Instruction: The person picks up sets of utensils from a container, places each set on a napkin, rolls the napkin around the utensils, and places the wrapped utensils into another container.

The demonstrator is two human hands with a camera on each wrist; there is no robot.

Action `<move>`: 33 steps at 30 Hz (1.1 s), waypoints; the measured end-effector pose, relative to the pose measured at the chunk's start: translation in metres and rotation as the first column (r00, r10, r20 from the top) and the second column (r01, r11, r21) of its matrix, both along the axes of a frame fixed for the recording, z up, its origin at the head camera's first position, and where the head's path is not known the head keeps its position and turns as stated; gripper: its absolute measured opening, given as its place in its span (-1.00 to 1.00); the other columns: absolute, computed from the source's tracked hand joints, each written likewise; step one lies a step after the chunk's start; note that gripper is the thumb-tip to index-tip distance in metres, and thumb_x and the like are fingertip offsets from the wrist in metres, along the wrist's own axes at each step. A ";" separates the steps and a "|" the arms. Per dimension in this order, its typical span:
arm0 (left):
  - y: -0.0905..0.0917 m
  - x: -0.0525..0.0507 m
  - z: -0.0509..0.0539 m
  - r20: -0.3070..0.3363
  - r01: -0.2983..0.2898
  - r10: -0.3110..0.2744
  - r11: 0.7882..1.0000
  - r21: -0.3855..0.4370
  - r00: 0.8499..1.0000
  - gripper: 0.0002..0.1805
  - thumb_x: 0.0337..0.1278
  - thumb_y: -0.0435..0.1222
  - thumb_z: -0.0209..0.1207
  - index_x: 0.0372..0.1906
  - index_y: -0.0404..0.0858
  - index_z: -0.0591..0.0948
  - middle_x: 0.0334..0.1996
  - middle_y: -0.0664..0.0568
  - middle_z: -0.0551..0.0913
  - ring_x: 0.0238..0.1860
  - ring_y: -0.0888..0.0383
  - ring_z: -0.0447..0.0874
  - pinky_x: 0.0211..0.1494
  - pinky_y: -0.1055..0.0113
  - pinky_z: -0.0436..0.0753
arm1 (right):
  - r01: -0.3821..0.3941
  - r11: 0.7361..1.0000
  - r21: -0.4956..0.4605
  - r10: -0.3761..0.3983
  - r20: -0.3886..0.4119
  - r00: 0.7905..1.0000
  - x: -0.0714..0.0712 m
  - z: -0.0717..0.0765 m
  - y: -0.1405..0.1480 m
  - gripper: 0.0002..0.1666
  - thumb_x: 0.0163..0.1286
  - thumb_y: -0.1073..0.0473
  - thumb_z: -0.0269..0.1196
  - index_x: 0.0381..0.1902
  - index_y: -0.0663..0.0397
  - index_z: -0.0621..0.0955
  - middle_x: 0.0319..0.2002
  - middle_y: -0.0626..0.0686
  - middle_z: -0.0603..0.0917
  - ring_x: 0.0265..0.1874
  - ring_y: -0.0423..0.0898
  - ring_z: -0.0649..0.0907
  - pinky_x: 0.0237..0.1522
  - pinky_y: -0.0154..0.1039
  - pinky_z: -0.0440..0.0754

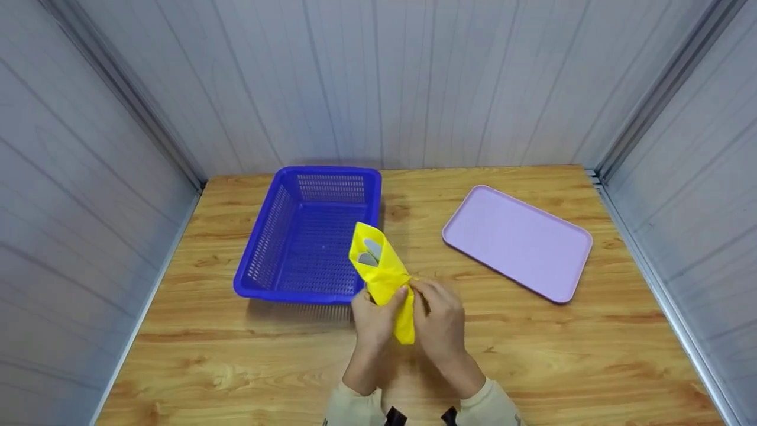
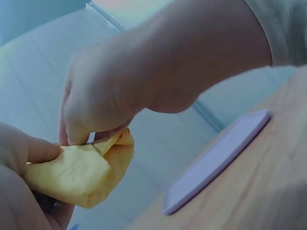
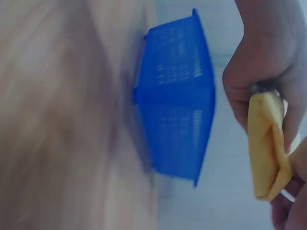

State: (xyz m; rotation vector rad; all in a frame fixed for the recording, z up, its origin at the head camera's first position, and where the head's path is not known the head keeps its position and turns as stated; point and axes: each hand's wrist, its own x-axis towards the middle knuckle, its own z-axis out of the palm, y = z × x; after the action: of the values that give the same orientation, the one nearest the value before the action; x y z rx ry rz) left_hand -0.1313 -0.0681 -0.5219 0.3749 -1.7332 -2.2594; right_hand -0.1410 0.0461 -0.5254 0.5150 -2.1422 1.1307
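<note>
A yellow cloth wrap [image 1: 383, 280], folded into a narrow pouch, is held above the table near the basket's right front corner. Two rounded grey ends [image 1: 368, 259] show inside its open top; what they belong to is hidden. My left hand [image 1: 372, 322] grips the wrap from the left, thumb across its front. On the right side, my right hand [image 1: 440, 319] pinches a thin yellow end at the wrap's edge. In the left wrist view the wrap [image 2: 72, 172] appears folded over, with both hands at it. The right wrist view shows its narrow side [image 3: 265, 148].
A blue plastic basket [image 1: 251, 293] with slotted walls stands at the left, close to my left hand. A flat lilac tray [image 1: 520, 242] lies at an angle on the right of the wooden table [image 1: 562, 361]. Panel walls [image 1: 408, 83] enclose the back and sides.
</note>
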 end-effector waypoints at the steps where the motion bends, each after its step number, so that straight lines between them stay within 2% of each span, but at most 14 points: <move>1: -0.005 0.000 0.004 -0.020 -0.013 0.013 1.000 -0.013 1.000 -0.64 0.01 -0.47 0.36 -0.09 -0.56 0.55 -0.27 -0.19 0.68 -0.27 -0.01 0.70 -0.18 0.18 0.69 | -0.043 0.999 -0.009 0.043 0.030 0.999 0.001 0.006 -0.005 -0.82 0.18 0.41 0.38 -0.21 0.23 0.73 -0.26 0.04 0.71 -0.28 -0.07 0.68 -0.21 -0.19 0.65; 3: -0.018 0.000 0.011 -0.036 -0.020 0.020 1.000 -0.014 0.999 -0.65 0.01 -0.47 0.36 -0.11 -0.57 0.56 -0.30 -0.20 0.68 -0.29 -0.01 0.70 -0.20 0.18 0.69 | -0.116 0.992 -0.053 0.122 0.114 0.986 0.002 0.017 -0.015 -0.78 0.20 0.40 0.37 -0.16 0.24 0.71 -0.25 0.04 0.70 -0.29 -0.09 0.67 -0.24 -0.21 0.68; 6: -0.038 -0.003 0.019 -0.043 -0.002 0.003 1.000 0.019 0.999 -0.63 0.01 -0.48 0.36 -0.08 -0.58 0.54 -0.27 -0.21 0.68 -0.26 -0.02 0.69 -0.17 0.17 0.69 | -0.171 0.977 -0.127 0.198 0.248 0.948 -0.002 0.029 -0.028 -0.73 0.19 0.32 0.41 -0.11 0.20 0.70 -0.26 0.02 0.70 -0.33 -0.12 0.65 -0.27 -0.22 0.67; 8: -0.050 -0.008 0.022 -0.030 0.014 -0.013 0.999 0.046 0.999 -0.61 0.02 -0.48 0.35 -0.05 -0.57 0.53 -0.25 -0.23 0.67 -0.24 -0.04 0.69 -0.15 0.15 0.68 | -0.186 0.967 -0.174 0.235 0.326 0.916 -0.009 0.033 -0.037 -0.70 0.19 0.28 0.42 -0.09 0.17 0.70 -0.26 -0.02 0.71 -0.34 -0.12 0.64 -0.25 -0.21 0.67; 11: -0.066 -0.019 0.024 -0.003 0.024 -0.024 0.999 0.040 1.000 -0.61 0.03 -0.46 0.35 -0.05 -0.58 0.52 -0.26 -0.22 0.67 -0.27 -0.02 0.69 -0.16 0.17 0.68 | -0.196 0.952 -0.236 0.283 0.428 0.858 -0.022 0.037 -0.051 -0.71 0.21 0.24 0.41 -0.08 0.14 0.70 -0.23 -0.04 0.72 -0.31 -0.13 0.65 -0.21 -0.24 0.66; 13: -0.076 -0.028 0.027 0.038 0.034 -0.035 0.999 0.027 0.999 -0.61 0.05 -0.43 0.35 -0.04 -0.55 0.53 -0.26 -0.20 0.66 -0.27 0.00 0.68 -0.17 0.19 0.68 | -0.207 0.942 -0.265 0.315 0.480 0.819 -0.033 0.039 -0.060 -0.70 0.22 0.23 0.41 -0.08 0.14 0.67 -0.21 -0.03 0.72 -0.28 -0.14 0.66 -0.20 -0.26 0.66; 17: -0.097 -0.048 0.034 0.147 0.065 -0.057 0.997 -0.047 0.988 -0.57 0.09 -0.34 0.35 0.01 -0.48 0.54 -0.22 -0.17 0.66 -0.26 0.04 0.66 -0.17 0.24 0.66 | -0.227 0.948 -0.222 0.313 0.538 0.783 -0.057 0.045 -0.078 -0.72 0.23 0.20 0.41 -0.11 0.11 0.63 -0.22 -0.02 0.71 -0.26 -0.16 0.68 -0.21 -0.31 0.64; 19: -0.109 -0.057 0.038 0.202 0.088 -0.078 0.995 -0.039 0.976 -0.56 0.11 -0.31 0.34 0.05 -0.44 0.52 -0.18 -0.17 0.64 -0.23 0.03 0.65 -0.15 0.23 0.65 | -0.239 0.957 -0.167 0.291 0.559 0.777 -0.068 0.048 -0.087 -0.73 0.23 0.18 0.41 -0.14 0.09 0.62 -0.24 -0.02 0.72 -0.27 -0.17 0.68 -0.24 -0.32 0.65; 22: -0.127 -0.072 0.041 0.273 0.117 -0.118 0.993 0.020 0.955 -0.52 0.12 -0.31 0.33 0.10 -0.40 0.48 -0.13 -0.17 0.61 -0.18 0.01 0.63 -0.12 0.21 0.64 | -0.273 0.955 -0.114 0.287 0.582 0.760 -0.085 0.051 -0.100 -0.75 0.25 0.17 0.40 -0.17 0.09 0.60 -0.26 -0.01 0.71 -0.29 -0.14 0.67 -0.30 -0.31 0.66; 24: -0.138 -0.082 0.041 0.319 0.130 -0.144 0.989 0.066 0.937 -0.51 0.11 -0.31 0.33 0.12 -0.38 0.47 -0.11 -0.16 0.61 -0.17 0.01 0.63 -0.11 0.21 0.64 | -0.288 0.951 -0.111 0.294 0.609 0.737 -0.096 0.050 -0.110 -0.76 0.25 0.18 0.38 -0.18 0.10 0.58 -0.29 0.00 0.70 -0.31 -0.12 0.66 -0.34 -0.31 0.66; 28: -0.158 -0.100 0.032 0.415 0.151 -0.184 0.982 0.112 0.891 -0.56 0.16 -0.32 0.29 0.10 -0.41 0.48 -0.16 -0.13 0.62 -0.22 0.06 0.64 -0.17 0.26 0.66 | -0.274 0.954 -0.123 0.281 0.694 0.663 -0.116 0.041 -0.130 -0.76 0.23 0.22 0.38 -0.22 0.14 0.55 -0.33 0.03 0.67 -0.34 -0.10 0.65 -0.37 -0.32 0.64; 30: -0.167 -0.106 0.026 0.462 0.169 -0.192 0.981 0.091 0.866 -0.58 0.18 -0.32 0.27 0.08 -0.45 0.49 -0.18 -0.15 0.63 -0.26 0.06 0.65 -0.19 0.25 0.67 | -0.255 0.960 -0.112 0.253 0.735 0.629 -0.123 0.035 -0.140 -0.76 0.19 0.24 0.39 -0.24 0.16 0.56 -0.35 0.04 0.66 -0.34 -0.08 0.65 -0.36 -0.30 0.64; 32: -0.174 -0.110 0.020 0.502 0.187 -0.176 0.982 0.029 0.847 -0.55 0.20 -0.34 0.24 0.11 -0.51 0.46 -0.12 -0.21 0.61 -0.21 0.01 0.65 -0.12 0.22 0.66 | -0.238 0.969 -0.065 0.203 0.762 0.615 -0.127 0.027 -0.149 -0.76 0.14 0.26 0.39 -0.25 0.19 0.57 -0.35 0.05 0.65 -0.33 -0.06 0.64 -0.33 -0.27 0.63; 33: -0.176 -0.110 0.017 0.521 0.194 -0.150 0.980 -0.032 0.840 -0.51 0.19 -0.35 0.23 0.15 -0.54 0.43 -0.06 -0.24 0.58 -0.15 -0.01 0.63 -0.06 0.20 0.64 | -0.235 0.971 -0.032 0.175 0.768 0.616 -0.129 0.023 -0.154 -0.75 0.11 0.27 0.38 -0.26 0.21 0.58 -0.36 0.05 0.64 -0.32 -0.04 0.63 -0.30 -0.25 0.63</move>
State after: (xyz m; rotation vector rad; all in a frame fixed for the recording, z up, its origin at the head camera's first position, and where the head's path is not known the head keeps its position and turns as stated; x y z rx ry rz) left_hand -0.2417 -0.2441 -0.5047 0.9162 -2.1880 -2.3429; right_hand -0.2698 -0.1075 -0.5019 0.3341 -2.9260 1.6186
